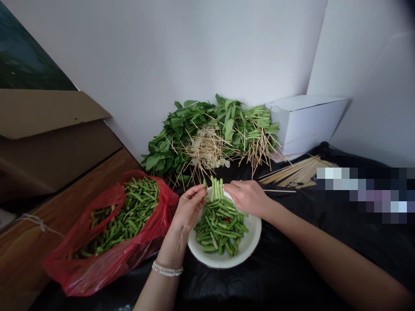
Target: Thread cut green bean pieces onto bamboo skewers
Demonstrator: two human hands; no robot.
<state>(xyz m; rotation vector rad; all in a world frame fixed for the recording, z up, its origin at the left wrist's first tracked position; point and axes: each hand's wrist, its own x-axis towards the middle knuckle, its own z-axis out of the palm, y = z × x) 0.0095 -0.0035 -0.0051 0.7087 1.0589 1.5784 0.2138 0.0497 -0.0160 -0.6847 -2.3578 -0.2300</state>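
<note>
Two bare hands work just above a white bowl (249, 233) that sits on a black plastic sheet (275, 268). Between them we see a short row of cut green beans (215, 188), the pieces standing upright side by side. They look strung on a thin stick, though it is too small for us to be sure. The left hand (189, 207), with a pearl bracelet (167, 268) at its wrist, is closed in a pinch at the left end of the row. The right hand (248, 198) reaches in from the other side, its fingers (233, 185) extended toward the right end; we cannot tell whether it is gripping or only touching. The row is held over the bowl, which contains a loose heap of more cut beans (220, 226). Just left of the bowl, a red plastic bag (78, 268) lies open, filled with a larger mass of cut beans (129, 211). Farther ahead, against a white wall (162, 56), we see a mound of leafy greens and bundled skewered vegetables (207, 138). To its right stand a white cardboard box (304, 121) and a pile of bamboo skewers (298, 172), partly beside a pixelated patch. Brown cardboard (45, 112) leans at the far left, above a wooden surface (65, 190).
</note>
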